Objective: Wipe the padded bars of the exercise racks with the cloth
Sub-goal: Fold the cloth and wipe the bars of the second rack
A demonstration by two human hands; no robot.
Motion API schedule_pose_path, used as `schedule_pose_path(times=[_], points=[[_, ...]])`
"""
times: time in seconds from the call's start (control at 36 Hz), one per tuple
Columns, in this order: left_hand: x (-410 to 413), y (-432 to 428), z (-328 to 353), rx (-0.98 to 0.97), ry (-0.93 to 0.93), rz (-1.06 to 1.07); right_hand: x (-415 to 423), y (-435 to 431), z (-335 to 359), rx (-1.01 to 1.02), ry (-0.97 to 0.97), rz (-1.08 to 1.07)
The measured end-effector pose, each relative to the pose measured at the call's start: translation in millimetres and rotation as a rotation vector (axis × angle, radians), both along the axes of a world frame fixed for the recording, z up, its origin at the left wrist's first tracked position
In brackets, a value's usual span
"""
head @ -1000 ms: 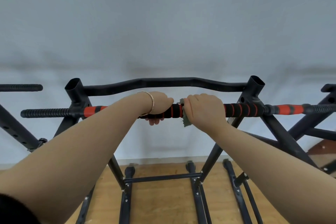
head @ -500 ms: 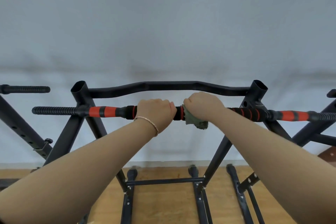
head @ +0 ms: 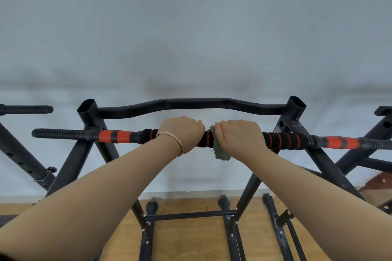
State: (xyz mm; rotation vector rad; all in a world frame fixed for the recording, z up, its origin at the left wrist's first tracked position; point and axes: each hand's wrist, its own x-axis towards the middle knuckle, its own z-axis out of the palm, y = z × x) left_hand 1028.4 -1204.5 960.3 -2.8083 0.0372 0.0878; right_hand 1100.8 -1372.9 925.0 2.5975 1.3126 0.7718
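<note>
While we leaned over the rack, both fists sat side by side on the padded bar point(head: 282, 141), the black foam one w/ red rings. Our left hand point(head: 180, 132) was curled tight round the foam, no cloth under it as far as we could see, bracelet point(head: 172, 141) at the wrist. Just right of it, our right hand point(head: 237, 136) was clenched over the green cloth point(head: 220, 150), pressing it onto the bar; a wad of it hung out below the bar, btwn the two fists. Behind the bar ran the bent black crossbar point(head: 191, 104), bare metal. To do this pass well, we reckoned: keep the cloth wrapped round the foam, not just on top, squeeze firm, twist as we slide right toward the upright point(head: 297, 116). Left fist should stay as the anchor. The loose wad could slip out, so regrip if it bunched.
</note>
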Motion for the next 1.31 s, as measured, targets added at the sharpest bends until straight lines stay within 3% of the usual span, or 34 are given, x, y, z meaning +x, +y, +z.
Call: schedule_pose_path(times=[0.08,0.17,0.22,0.31,0.5,0.64,0.72,0.81,0.86,0.94,1.0,1.08,1.19,1.25,1.31], points=[[-10.4,-4.1,-8.1,-0.019,-0.153,0.002,14.2,15.8,16.9,-0.185,0.223,-0.075],[-17.6,-5.7,-19.0,0.012,-0.275,-0.03,32.6,21.6,41.0,-0.116,0.81,-0.211],[-18.6,-5.0,-19.4,0.031,-0.355,-0.059,37.7,23.6,43.4,-0.084,0.998,-0.256],[-14.0,-7.7,-14.5,0.007,-0.184,0.018,35.3,26.3,38.6,-0.071,0.93,-0.253],[13.8,-11.5,8.8,-0.077,0.063,-0.052,24.3,13.2,29.3,0.045,0.09,0.067],[24.1,-6.7,13.0,-0.215,0.204,0.044,31.6,-17.3,18.6,0.034,-0.114,0.137],[25.8,-7.6,17.3,-0.281,0.235,0.074,25.7,-31.3,12.0,0.113,-0.068,0.232],[28.3,-8.4,18.2,-0.319,0.26,0.086,13.8,-35.4,0.5,0.188,0.059,0.197],[27.2,-8.3,17.4,-0.262,0.258,0.077,9.9,-34.1,-5.9,0.2,0.034,0.165],[19.6,-8.8,4.8,-0.052,0.093,-0.014,10.1,-25.5,-5.1,0.193,-0.078,0.113],[11.4,-11.5,-2.7,-0.002,-0.042,-0.024,11.2,-14.5,2.9,0.037,-0.11,0.032],[3.8,-16.0,-11.6,-0.001,-0.178,-0.018,19.4,2.3,26.9,-0.279,0.183,-0.073],[-0.9,-16.6,-17.0,0.031,-0.286,-0.011,31.4,16.4,64.5,-0.304,0.997,-0.222],[0.2,-17.2,-14.8,0.034,-0.257,0.009,34.0,18.7,62.6,-0.352,0.994,-0.187],[7.0,-15.7,-7.5,0.004,-0.154,0.049,37.3,17.5,54.9,-0.397,0.741,-0.139]])
